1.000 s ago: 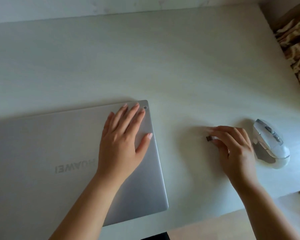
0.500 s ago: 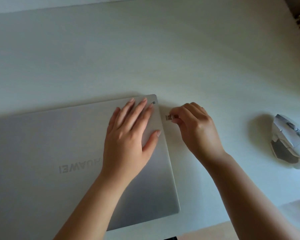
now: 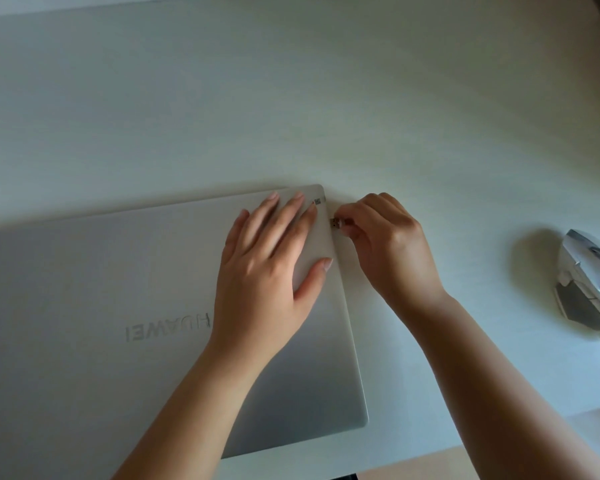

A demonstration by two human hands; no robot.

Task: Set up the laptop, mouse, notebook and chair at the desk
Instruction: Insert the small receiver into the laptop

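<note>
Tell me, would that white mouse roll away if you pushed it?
Probably not. The mouse looks flat-bottomed and sits steadily on the desk, so it would likely slide rather than roll. Its smooth, glossy shell may feel a bit slippery. It looks chunky but probably light.

Left hand (image 3: pixel 267 271) flat on closed laptop (image 3: pixel 118 323), right hand (image 3: pixel 385 244) pinching USB dongle (image 3: pixel 335 223) – at its edge
</note>
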